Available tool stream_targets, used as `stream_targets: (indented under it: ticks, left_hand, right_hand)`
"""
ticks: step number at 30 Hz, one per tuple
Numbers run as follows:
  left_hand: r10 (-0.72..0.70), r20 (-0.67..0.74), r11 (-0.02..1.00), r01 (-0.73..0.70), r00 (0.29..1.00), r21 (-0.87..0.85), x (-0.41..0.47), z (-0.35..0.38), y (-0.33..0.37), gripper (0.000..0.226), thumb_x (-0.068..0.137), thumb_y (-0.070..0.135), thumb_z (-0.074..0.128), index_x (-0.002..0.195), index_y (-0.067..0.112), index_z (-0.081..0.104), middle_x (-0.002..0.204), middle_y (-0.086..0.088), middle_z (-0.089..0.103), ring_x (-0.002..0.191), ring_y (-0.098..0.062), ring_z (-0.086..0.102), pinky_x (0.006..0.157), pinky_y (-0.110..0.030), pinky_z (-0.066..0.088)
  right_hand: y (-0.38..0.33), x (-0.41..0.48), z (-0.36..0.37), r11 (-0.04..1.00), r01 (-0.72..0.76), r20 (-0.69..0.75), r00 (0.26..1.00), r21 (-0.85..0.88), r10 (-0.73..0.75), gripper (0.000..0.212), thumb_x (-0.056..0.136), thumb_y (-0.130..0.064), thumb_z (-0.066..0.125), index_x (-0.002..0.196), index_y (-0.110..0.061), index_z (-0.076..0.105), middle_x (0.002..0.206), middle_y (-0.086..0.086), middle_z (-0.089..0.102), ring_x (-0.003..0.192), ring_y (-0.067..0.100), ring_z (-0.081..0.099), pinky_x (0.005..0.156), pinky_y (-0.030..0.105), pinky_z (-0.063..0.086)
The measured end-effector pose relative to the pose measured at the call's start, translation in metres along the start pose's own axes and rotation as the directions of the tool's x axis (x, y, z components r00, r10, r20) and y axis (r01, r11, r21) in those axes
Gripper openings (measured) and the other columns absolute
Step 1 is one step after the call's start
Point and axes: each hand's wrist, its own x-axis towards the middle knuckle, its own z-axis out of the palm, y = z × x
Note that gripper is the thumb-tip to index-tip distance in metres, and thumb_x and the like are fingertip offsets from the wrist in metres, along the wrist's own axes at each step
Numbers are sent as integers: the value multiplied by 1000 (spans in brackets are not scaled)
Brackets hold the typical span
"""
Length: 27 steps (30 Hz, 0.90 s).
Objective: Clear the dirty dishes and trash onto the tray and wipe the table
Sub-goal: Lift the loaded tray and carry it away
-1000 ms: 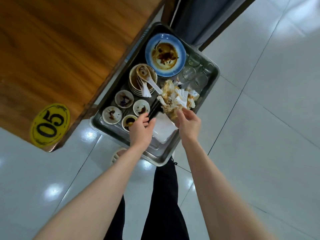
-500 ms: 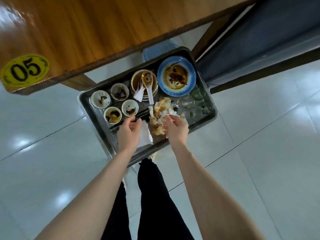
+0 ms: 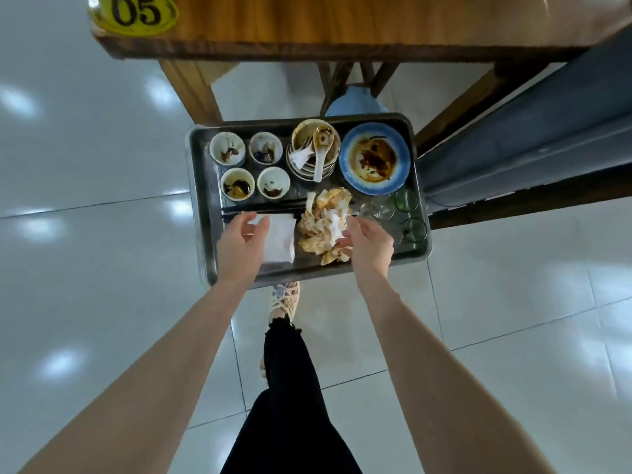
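Note:
A metal tray [image 3: 204, 206] stands below the table edge. It holds several stained sauce cups [image 3: 227, 148], a stack of bowls with white spoons [image 3: 314, 152], a blue-rimmed plate [image 3: 374, 159], dark chopsticks [image 3: 266, 209], clear glasses [image 3: 386, 208], a folded white cloth [image 3: 282, 241] and a pile of crumpled dirty napkins [image 3: 321, 227]. My left hand [image 3: 241, 246] hovers over the cloth's left edge, fingers spread and relaxed. My right hand [image 3: 367, 244] has its thumb and fingers curled round the right side of the napkin pile.
The wooden table [image 3: 342, 25] with a yellow "05" tag [image 3: 136, 12] runs along the top. A blue stool [image 3: 355, 102] sits under it. A grey bench [image 3: 530, 148] is on the right. My leg and sandal [image 3: 284, 302] are below the tray on pale floor tiles.
The view has swung round, so the table now lies across the top. Both hands stay over the tray's near side. My left hand's fingers have spread apart above the cloth.

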Motion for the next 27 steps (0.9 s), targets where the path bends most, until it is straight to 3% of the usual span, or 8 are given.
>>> stream_targets:
  ticks: [3,6,10,13,16,19,23,27]
  left_hand:
    - [-15,-31,997,13,999,-74,-7,-1,-9,40,94,36,58,123,8,60,108,-9,68,102,-25,64,95,-43,50]
    - [-10,-72,997,4,997,-80,-10,-3,-17,36,94,35,58,118,8,62,105,-12,69,100,-29,65,94,-46,50]
    - [-40,-144,999,37,989,-24,-6,2,-22,33,94,34,58,116,9,64,104,-3,70,97,-16,64,87,-22,45]
    - [-42,-217,999,43,975,-1,-1,8,-20,31,95,33,57,111,8,65,98,2,67,91,-10,60,74,-9,39]
    - [-74,-302,997,77,951,1,9,12,-21,31,96,36,55,111,10,64,97,5,63,90,-9,57,69,-6,36]
    - [-82,-356,996,82,931,-15,19,11,-30,32,96,36,56,110,10,65,98,1,66,89,-13,60,81,-20,44]
    - [-26,-406,999,42,914,31,33,5,-44,19,93,37,59,82,23,63,75,8,68,71,-15,62,73,-27,49]
    - [1,-433,983,78,901,164,43,1,-69,51,92,44,56,107,-4,61,111,-24,60,106,-34,55,95,-38,42]
  right_hand:
    - [6,5,-16,999,39,-3,999,-34,-39,12,89,-32,66,94,-21,69,87,1,73,83,17,70,81,42,58]
    - [12,17,-36,997,68,-21,997,-31,-69,5,89,-32,66,88,-28,68,81,-4,72,73,10,69,75,37,60]
    - [15,43,-60,996,84,-40,996,-28,-85,9,88,-32,67,88,-24,70,65,-9,67,53,0,61,56,22,56]
    - [13,64,-77,994,98,-63,993,-49,-101,8,87,-35,67,82,-29,67,67,-11,68,57,0,61,57,20,54]
    - [11,90,-92,991,94,-70,992,-100,-101,24,89,-37,65,97,-16,72,80,-8,70,74,7,66,67,25,56]
    - [13,113,-102,984,105,-71,991,-143,-116,28,89,-40,64,102,-16,70,94,0,72,92,18,67,86,38,55]
    - [20,137,-106,978,103,-81,990,-183,-119,35,88,-41,63,110,-14,69,103,1,71,97,18,64,89,31,49]
    - [30,159,-109,978,104,-68,991,-183,-118,29,89,-42,62,104,-18,70,102,0,71,94,16,63,85,30,47]
